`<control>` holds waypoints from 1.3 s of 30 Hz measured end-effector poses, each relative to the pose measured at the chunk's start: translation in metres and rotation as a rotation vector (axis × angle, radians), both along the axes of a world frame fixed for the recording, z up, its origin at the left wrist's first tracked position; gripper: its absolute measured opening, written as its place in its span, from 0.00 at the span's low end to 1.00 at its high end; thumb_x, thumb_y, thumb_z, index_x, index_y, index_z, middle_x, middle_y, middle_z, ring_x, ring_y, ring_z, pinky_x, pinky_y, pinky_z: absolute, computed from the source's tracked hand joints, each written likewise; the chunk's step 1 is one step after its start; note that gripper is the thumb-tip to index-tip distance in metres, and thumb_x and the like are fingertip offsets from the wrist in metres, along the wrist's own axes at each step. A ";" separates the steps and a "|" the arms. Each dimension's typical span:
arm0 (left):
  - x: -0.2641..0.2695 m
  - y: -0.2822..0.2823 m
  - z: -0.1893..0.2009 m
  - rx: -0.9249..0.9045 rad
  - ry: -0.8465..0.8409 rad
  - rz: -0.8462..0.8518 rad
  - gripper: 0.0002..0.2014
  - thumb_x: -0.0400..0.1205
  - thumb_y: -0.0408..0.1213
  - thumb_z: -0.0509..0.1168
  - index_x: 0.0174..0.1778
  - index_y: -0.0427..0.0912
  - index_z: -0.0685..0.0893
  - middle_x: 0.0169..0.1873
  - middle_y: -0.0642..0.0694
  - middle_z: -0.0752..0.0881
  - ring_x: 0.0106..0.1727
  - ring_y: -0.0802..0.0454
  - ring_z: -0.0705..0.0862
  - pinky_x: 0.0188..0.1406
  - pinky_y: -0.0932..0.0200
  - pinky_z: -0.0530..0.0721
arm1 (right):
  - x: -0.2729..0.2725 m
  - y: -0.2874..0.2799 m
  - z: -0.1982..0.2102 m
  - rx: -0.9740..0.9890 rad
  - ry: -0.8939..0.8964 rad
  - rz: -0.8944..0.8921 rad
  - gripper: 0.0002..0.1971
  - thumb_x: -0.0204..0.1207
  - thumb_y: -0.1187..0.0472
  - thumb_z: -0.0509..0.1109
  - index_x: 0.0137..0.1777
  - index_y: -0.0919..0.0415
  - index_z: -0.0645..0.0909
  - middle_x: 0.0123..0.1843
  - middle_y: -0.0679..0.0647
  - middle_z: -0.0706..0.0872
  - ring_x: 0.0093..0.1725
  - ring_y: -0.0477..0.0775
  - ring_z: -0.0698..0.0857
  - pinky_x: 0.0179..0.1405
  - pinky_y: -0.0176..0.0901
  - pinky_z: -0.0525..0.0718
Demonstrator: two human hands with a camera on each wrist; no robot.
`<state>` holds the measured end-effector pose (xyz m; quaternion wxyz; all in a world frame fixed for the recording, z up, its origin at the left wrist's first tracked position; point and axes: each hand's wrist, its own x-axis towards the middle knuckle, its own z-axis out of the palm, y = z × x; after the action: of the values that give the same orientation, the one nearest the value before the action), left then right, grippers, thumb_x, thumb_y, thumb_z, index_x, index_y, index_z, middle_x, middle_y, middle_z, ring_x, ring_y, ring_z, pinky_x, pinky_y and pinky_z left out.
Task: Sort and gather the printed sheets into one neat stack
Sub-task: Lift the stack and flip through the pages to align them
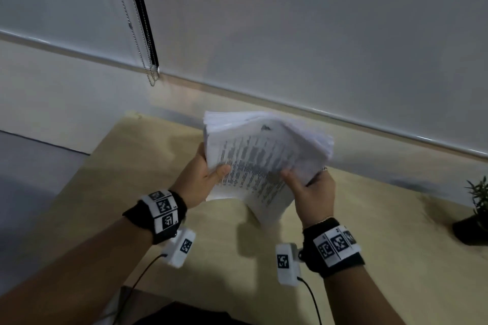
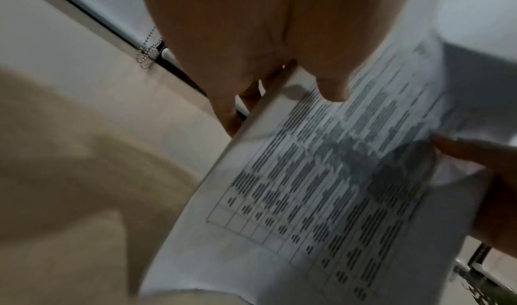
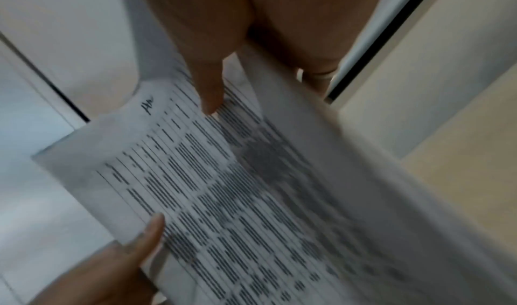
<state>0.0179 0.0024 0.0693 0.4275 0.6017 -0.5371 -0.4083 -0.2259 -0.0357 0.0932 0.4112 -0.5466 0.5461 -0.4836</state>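
A thick stack of printed sheets (image 1: 260, 158) is held up above the light wooden table (image 1: 132, 182), its top page covered in a printed table. My left hand (image 1: 208, 177) grips the stack's left edge, thumb on the top page and fingers behind. My right hand (image 1: 306, 187) grips the right edge the same way, thumb on top. The stack bows between the two hands and its far corners fan out unevenly. The left wrist view shows the printed sheets (image 2: 335, 177) pinched under my left hand (image 2: 293, 75). In the right wrist view the sheets (image 3: 238, 188) sit under my right hand (image 3: 232, 77).
A small potted plant (image 1: 475, 208) stands on the table at the far right. A roller blind with a bead chain (image 1: 150, 71) hangs behind the table. The table's left edge drops to a grey floor (image 1: 31, 166). Cables run from the wrist cameras.
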 end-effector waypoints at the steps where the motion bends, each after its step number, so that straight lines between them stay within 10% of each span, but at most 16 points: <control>1: 0.000 0.000 0.000 -0.009 0.020 0.001 0.30 0.81 0.50 0.67 0.76 0.47 0.64 0.69 0.50 0.82 0.68 0.59 0.82 0.69 0.46 0.83 | 0.002 -0.001 -0.002 0.027 -0.026 0.003 0.18 0.66 0.68 0.83 0.54 0.71 0.85 0.45 0.53 0.92 0.41 0.43 0.92 0.39 0.46 0.91; 7: -0.014 -0.006 0.034 -0.181 0.147 0.119 0.28 0.78 0.53 0.68 0.69 0.51 0.63 0.61 0.54 0.82 0.57 0.72 0.85 0.54 0.72 0.81 | 0.012 -0.005 0.033 -0.153 -0.144 -0.036 0.18 0.68 0.72 0.81 0.58 0.68 0.84 0.44 0.45 0.92 0.45 0.38 0.90 0.44 0.31 0.86; 12: -0.025 -0.007 0.067 -0.461 0.151 0.299 0.22 0.82 0.55 0.62 0.72 0.62 0.68 0.64 0.42 0.81 0.63 0.46 0.84 0.67 0.48 0.82 | 0.017 -0.001 0.055 -0.293 -0.169 -0.071 0.17 0.71 0.66 0.79 0.59 0.62 0.81 0.49 0.54 0.88 0.46 0.42 0.88 0.47 0.32 0.85; 14: -0.030 -0.010 0.074 -0.498 0.102 0.343 0.18 0.86 0.44 0.61 0.72 0.48 0.74 0.57 0.47 0.84 0.49 0.63 0.85 0.52 0.70 0.83 | 0.019 -0.002 0.057 -0.303 -0.142 -0.095 0.11 0.74 0.67 0.77 0.55 0.62 0.83 0.46 0.48 0.87 0.45 0.37 0.86 0.46 0.28 0.82; 19: -0.031 -0.016 0.081 -0.467 0.172 0.375 0.16 0.89 0.30 0.56 0.73 0.35 0.77 0.65 0.43 0.86 0.69 0.57 0.84 0.67 0.69 0.78 | 0.018 -0.004 0.056 -0.273 -0.288 -0.141 0.09 0.78 0.64 0.68 0.56 0.58 0.84 0.47 0.53 0.90 0.50 0.58 0.88 0.54 0.57 0.84; 22: -0.027 -0.017 0.077 -0.375 0.267 0.293 0.25 0.88 0.43 0.57 0.81 0.40 0.67 0.74 0.45 0.80 0.75 0.55 0.78 0.73 0.64 0.75 | 0.016 0.001 0.051 -0.257 -0.357 -0.075 0.21 0.77 0.55 0.69 0.68 0.62 0.75 0.57 0.61 0.88 0.58 0.68 0.87 0.61 0.61 0.84; 28: -0.014 -0.021 0.055 -0.289 0.360 0.126 0.45 0.76 0.68 0.63 0.83 0.46 0.60 0.74 0.42 0.75 0.73 0.51 0.77 0.76 0.60 0.71 | 0.010 -0.002 0.039 -0.165 -0.259 -0.019 0.34 0.66 0.71 0.82 0.71 0.65 0.72 0.52 0.46 0.85 0.47 0.37 0.88 0.47 0.31 0.86; 34: -0.012 -0.027 0.042 -0.225 0.201 0.101 0.20 0.83 0.30 0.67 0.70 0.38 0.72 0.55 0.57 0.88 0.59 0.66 0.86 0.60 0.64 0.82 | 0.011 -0.010 0.029 -0.143 -0.167 0.012 0.16 0.67 0.75 0.80 0.46 0.52 0.89 0.40 0.39 0.93 0.43 0.36 0.90 0.47 0.37 0.87; 39: -0.011 -0.021 0.045 -0.307 0.201 0.135 0.15 0.80 0.32 0.70 0.61 0.41 0.77 0.50 0.52 0.89 0.51 0.64 0.89 0.51 0.69 0.85 | 0.001 -0.010 0.029 -0.240 -0.161 0.011 0.20 0.64 0.73 0.82 0.42 0.44 0.90 0.40 0.37 0.93 0.43 0.38 0.90 0.48 0.38 0.89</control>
<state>0.0072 -0.0181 0.1148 0.5922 0.5204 -0.5059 -0.3501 -0.2253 -0.0461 0.1219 0.3880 -0.5542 0.4465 -0.5856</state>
